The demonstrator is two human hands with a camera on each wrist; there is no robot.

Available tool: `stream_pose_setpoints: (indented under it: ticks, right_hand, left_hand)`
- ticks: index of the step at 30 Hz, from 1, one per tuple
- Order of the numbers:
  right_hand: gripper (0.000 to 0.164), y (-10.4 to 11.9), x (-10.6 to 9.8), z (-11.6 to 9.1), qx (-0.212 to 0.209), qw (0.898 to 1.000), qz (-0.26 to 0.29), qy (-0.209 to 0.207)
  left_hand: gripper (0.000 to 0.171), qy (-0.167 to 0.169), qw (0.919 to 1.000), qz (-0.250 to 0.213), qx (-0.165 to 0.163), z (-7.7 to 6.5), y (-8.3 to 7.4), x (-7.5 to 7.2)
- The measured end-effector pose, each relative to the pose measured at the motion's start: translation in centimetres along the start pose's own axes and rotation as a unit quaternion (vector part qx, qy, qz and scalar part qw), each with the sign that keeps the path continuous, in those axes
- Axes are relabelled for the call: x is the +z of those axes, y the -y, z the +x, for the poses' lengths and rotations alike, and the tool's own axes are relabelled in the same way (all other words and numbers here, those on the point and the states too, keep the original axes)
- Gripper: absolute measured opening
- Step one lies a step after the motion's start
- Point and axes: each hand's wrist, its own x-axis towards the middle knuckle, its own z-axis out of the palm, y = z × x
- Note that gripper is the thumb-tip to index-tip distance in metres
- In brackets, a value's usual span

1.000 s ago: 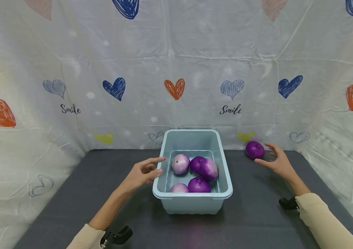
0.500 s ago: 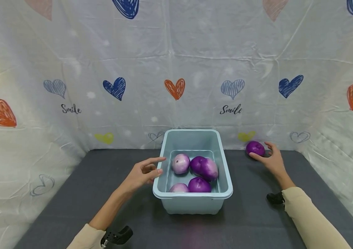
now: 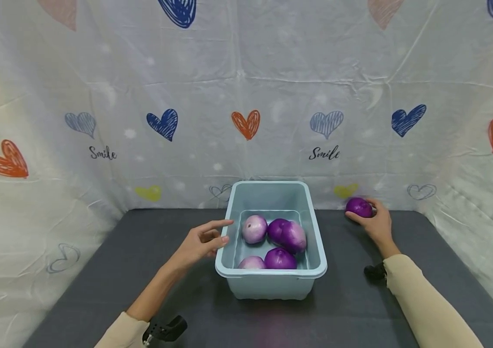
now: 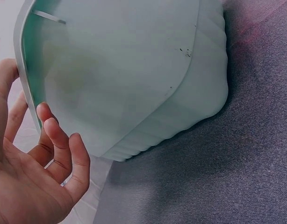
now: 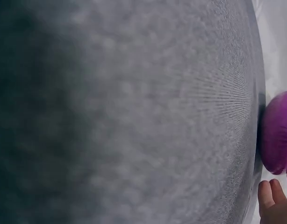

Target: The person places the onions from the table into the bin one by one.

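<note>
A purple onion (image 3: pixel 359 207) sits at the back right of the table, at the foot of the curtain. My right hand (image 3: pixel 378 224) holds it, thumb on the near side and fingers behind. In the right wrist view the onion (image 5: pixel 278 134) shows at the right edge, fingertips right at its lower end. My left hand (image 3: pixel 203 240) rests at the left rim of a pale blue plastic bin (image 3: pixel 270 284), index finger and thumb tip over the rim. The left wrist view shows its other fingers (image 4: pixel 78 161) loosely bent beside the bin's outer wall. Several purple and whitish onions (image 3: pixel 280 258) lie in the bin.
A dark grey cloth (image 3: pixel 359 299) covers the table. A white curtain (image 3: pixel 277 96) printed with hearts hangs behind and at both sides. Black wrist straps (image 3: pixel 166 329) sit at the sleeve cuffs.
My right hand has moved left to the single onion and closed its thumb and fingers about it. The left hand stays at the bin's rim.
</note>
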Motion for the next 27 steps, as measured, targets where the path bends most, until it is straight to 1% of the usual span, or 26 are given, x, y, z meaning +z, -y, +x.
stream_pose_setpoints:
  ticks: [2,5,10,12,15,19,21,27]
  right_hand:
    - [0.077,-0.1,0.0,0.2,-0.004,1.000,-0.006,-0.003]
    - [0.080,-0.3,-0.1,0.6,-0.010,1.000,-0.019,0.012]
    - [0.087,-0.7,-1.0,1.2,-0.036,0.997,-0.029,0.069]
    - [0.089,-0.9,-1.4,1.5,-0.040,0.994,-0.028,0.095]
    - [0.093,-1.3,-1.9,1.9,-0.035,0.990,-0.029,0.134]
    - [0.096,-1.6,-2.4,2.3,-0.023,0.985,-0.028,0.168]
    - [0.094,-1.7,-2.5,2.5,-0.025,0.984,-0.024,0.175]
    - [0.079,-1.7,-2.9,2.9,-0.038,0.982,-0.011,0.183]
  left_hand:
    - [0.047,0.000,1.0000,0.000,-0.001,0.1,0.0,0.0]
    - [0.047,0.002,1.0000,0.000,0.000,0.1,0.0,0.0]
    - [0.046,0.006,1.0000,0.002,-0.001,0.1,-0.2,-0.1]
    - [0.046,0.005,1.0000,0.003,-0.002,0.0,-0.2,-0.1]
    - [0.047,0.003,1.0000,0.004,-0.004,0.0,-0.3,-0.1]
    - [0.047,0.002,1.0000,0.005,-0.008,-0.1,-0.3,-0.1]
    - [0.048,0.002,0.9999,0.006,-0.010,-0.1,-0.3,-0.1]
    - [0.050,-0.001,0.9999,0.001,-0.017,0.0,-0.4,0.1]
